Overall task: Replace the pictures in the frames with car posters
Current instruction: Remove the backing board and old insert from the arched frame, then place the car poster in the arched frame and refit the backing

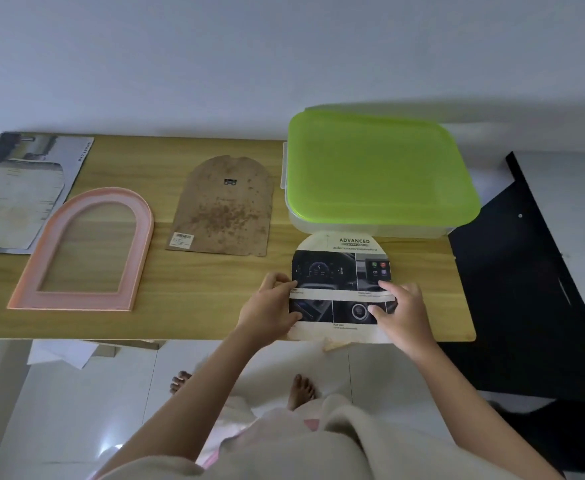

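Note:
An arch-shaped car poster [336, 271] showing dashboard photos and the word ADVANCED lies at the front right of the wooden table [197, 306]. My left hand [270, 310] pinches its left edge, thumb on top. My right hand [401, 311] holds its right side, fingers spread over the print. The empty pink arched frame [41, 271] lies flat at the left. Its brown backing board [221, 206], spotted and bearing a barcode sticker, lies in the middle of the table.
A clear box with a green lid [377, 171] stands at the back right, just behind the poster. A car brochure [14, 188] with an arch cut out of it lies at the far left. A black cabinet [533, 289] stands right of the table. My bare feet are on the white floor.

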`<state>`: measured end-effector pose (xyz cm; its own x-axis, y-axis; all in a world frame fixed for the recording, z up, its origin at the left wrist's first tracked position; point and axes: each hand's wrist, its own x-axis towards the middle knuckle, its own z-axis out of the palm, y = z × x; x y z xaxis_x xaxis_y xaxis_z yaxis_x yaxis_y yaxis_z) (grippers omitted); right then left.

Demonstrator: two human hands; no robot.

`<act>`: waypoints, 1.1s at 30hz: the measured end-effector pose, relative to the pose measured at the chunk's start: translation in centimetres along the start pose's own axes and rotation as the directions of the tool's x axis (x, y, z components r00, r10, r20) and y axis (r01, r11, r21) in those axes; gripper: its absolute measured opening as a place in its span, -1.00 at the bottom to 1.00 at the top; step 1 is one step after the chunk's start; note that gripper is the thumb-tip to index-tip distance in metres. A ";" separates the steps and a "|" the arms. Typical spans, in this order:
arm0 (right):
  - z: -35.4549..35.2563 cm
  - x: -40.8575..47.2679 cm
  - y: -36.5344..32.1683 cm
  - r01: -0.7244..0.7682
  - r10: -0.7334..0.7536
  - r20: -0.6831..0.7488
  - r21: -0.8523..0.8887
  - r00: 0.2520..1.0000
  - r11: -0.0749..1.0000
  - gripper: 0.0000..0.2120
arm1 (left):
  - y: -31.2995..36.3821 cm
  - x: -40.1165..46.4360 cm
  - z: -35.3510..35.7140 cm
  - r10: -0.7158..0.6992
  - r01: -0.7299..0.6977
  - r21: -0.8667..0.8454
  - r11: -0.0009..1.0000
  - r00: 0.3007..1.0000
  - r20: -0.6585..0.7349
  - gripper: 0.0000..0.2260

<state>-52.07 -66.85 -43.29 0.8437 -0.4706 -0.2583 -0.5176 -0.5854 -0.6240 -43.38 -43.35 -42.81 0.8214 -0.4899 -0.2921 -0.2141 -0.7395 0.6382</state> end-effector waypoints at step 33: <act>26.0 -4.9 -32.6 0.299 -0.298 -0.064 0.009 0.952 0.954 -0.71 | -28.4 -11.3 -25.7 -0.201 0.074 -0.368 0.927 0.925 -0.321 -0.88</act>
<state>-35.64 -28.29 -40.78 0.9486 -0.3161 -0.0124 -0.2400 -0.6935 -0.6793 -32.94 -4.96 -39.31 0.9730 -0.1565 -0.1699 0.0565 -0.5518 0.8320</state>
